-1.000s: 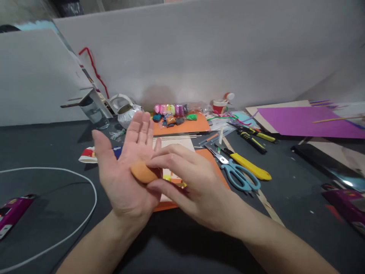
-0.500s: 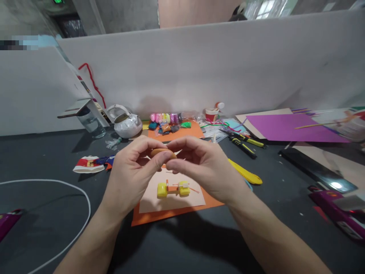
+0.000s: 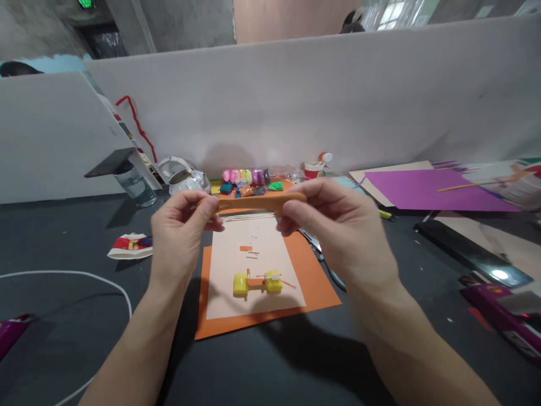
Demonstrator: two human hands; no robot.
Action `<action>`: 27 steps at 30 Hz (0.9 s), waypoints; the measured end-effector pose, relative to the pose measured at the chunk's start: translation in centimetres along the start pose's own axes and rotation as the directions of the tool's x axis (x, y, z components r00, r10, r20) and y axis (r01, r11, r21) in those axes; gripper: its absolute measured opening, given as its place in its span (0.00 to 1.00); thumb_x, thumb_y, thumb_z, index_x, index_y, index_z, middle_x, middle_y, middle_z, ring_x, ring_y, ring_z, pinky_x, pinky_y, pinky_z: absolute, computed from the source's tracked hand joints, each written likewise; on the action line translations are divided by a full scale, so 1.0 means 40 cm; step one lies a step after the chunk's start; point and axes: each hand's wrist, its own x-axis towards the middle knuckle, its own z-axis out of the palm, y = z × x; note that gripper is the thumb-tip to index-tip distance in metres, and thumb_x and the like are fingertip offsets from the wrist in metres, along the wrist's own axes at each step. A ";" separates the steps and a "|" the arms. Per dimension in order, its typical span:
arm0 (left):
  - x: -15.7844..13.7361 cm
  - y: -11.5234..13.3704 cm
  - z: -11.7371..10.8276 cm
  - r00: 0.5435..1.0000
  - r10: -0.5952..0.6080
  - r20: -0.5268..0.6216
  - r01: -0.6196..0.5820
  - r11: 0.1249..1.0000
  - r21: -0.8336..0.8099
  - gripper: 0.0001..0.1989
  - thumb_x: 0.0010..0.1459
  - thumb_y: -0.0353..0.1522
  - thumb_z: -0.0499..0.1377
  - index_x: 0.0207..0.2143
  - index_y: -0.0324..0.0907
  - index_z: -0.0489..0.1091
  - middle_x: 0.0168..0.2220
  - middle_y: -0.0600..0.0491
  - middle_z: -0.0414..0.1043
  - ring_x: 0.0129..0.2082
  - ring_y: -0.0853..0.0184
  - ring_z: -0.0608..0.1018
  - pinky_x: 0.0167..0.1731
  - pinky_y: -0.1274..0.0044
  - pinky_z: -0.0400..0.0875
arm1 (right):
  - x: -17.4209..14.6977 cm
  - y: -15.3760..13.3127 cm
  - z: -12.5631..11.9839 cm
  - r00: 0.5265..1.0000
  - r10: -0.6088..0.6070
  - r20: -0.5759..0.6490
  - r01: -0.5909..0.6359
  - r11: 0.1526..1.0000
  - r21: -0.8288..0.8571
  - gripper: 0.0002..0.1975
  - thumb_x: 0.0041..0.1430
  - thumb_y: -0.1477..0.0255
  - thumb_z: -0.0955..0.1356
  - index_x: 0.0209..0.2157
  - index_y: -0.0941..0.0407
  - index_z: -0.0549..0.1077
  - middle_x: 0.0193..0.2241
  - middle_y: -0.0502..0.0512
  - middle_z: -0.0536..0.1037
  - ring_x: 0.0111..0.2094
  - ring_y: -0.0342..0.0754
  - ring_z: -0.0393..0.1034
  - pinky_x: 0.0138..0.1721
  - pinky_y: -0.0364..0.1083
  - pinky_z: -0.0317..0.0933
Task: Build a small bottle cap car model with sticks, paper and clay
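An orange-brown strip of soft modelling clay (image 3: 262,202) stretches level between my two hands, thin toward the left and thicker at its rounded right end. My left hand (image 3: 180,231) pinches the thin end between thumb and fingers. The thick end is gripped by thumb and fingers of my right hand (image 3: 342,231). Below them lies a pale sheet (image 3: 236,231) on an orange sheet (image 3: 319,293). A small model with a yellow block (image 3: 240,285) at each end and an orange bar (image 3: 256,282) between rests on it, near thin sticks and an orange scrap (image 3: 245,248).
Along the white partition (image 3: 274,101) stand a glass of water (image 3: 135,183), a white wrapped basket (image 3: 186,179), coloured clay packets (image 3: 245,176) and a red cup (image 3: 314,170). At right lie purple paper (image 3: 422,189), a phone (image 3: 465,251) and a magenta tool (image 3: 501,316). A white cable (image 3: 105,285) curves at left.
My hands have moved apart, the right one to the right and the left one slightly left. The clay, a short lump between my fingers before, is now a long strip.
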 end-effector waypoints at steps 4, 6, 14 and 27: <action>-0.040 -0.002 0.042 0.980 -0.121 0.159 0.126 0.992 -0.023 0.07 0.58 0.37 0.65 0.33 0.42 0.77 0.30 0.55 0.77 0.30 0.71 0.78 0.31 0.81 0.76 | -0.027 0.029 0.052 0.948 -0.290 0.133 0.320 0.862 -0.394 0.06 0.65 0.73 0.68 0.42 0.55 0.77 0.42 0.58 0.80 0.44 0.50 0.74 0.46 0.51 0.71; -0.058 0.001 0.056 0.961 -0.173 0.214 0.200 0.973 -0.111 0.08 0.61 0.38 0.63 0.37 0.43 0.78 0.36 0.54 0.78 0.35 0.70 0.79 0.34 0.82 0.75 | -0.032 0.049 0.068 0.889 -0.430 0.159 0.445 0.727 -0.523 0.09 0.66 0.74 0.67 0.45 0.56 0.78 0.46 0.62 0.78 0.48 0.52 0.72 0.50 0.54 0.69; -0.046 0.001 0.055 0.891 -0.346 0.295 0.435 0.836 -0.335 0.10 0.55 0.37 0.69 0.31 0.42 0.71 0.25 0.60 0.70 0.22 0.76 0.73 0.21 0.85 0.70 | -0.007 0.065 0.061 0.979 0.003 0.205 -0.009 1.000 0.026 0.05 0.62 0.76 0.69 0.40 0.56 0.76 0.33 0.50 0.79 0.31 0.42 0.74 0.34 0.43 0.71; -0.040 -0.002 0.026 0.974 -0.100 0.202 0.133 0.979 -0.155 0.03 0.55 0.32 0.69 0.33 0.44 0.79 0.32 0.57 0.80 0.30 0.72 0.82 0.34 0.80 0.81 | 0.007 0.045 0.024 0.994 -0.084 0.075 0.094 0.986 -0.138 0.02 0.59 0.78 0.71 0.35 0.58 0.77 0.30 0.49 0.80 0.30 0.41 0.74 0.32 0.41 0.69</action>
